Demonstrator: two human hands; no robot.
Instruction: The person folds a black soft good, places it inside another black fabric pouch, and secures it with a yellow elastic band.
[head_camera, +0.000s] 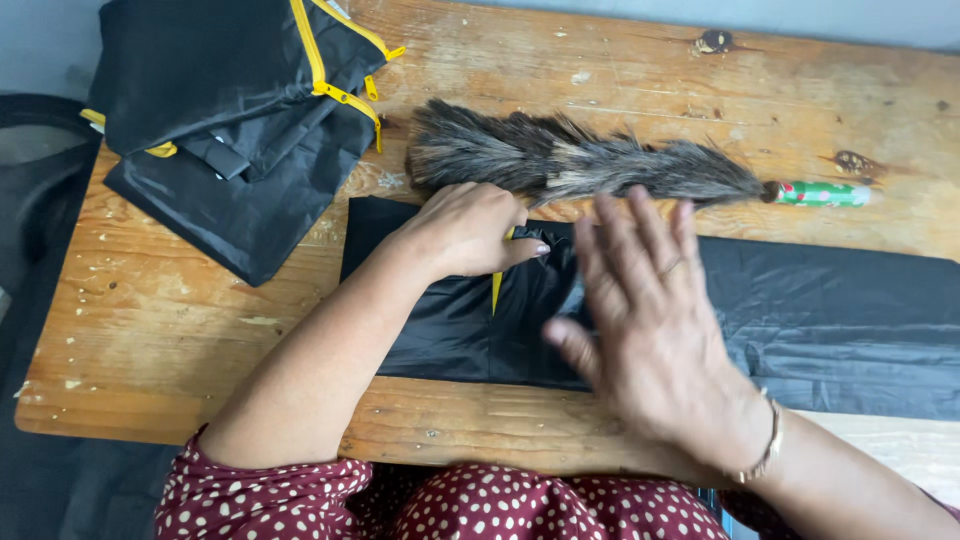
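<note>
Worn wooden planks make up the bench (180, 330), scarred and flecked with pale spots, and from my remote seat I see a long strip of black cloth (830, 330) laid across it from the middle out past the right edge of view. My left hand (465, 230) sits on the cloth's left part, fingers curled and pressed together around something yellow (496, 290) that pokes out below the knuckles; I judge it a marker or chalk, but cannot tell for sure. My right hand (650, 320) is spread flat and slightly blurred, over the cloth just right of the left hand, holding nothing. Risk as I judge it: the thin, shiny cloth could slide or wrinkle under the flat palm, throwing off whatever line the yellow piece makes. Just behind the left hand lies a bushy grey-brown brush (570, 165) with a green handle (820, 193), touching or almost touching the cloth's far edge, so a push forward could nudge it. A pile of black bags with yellow zips (230, 110) fills the far left corner, overhanging the bench edge a little. Open room lies on the bare wood at the near left and far right; the near edge is close to my body, and the cloth ends just short of it.
</note>
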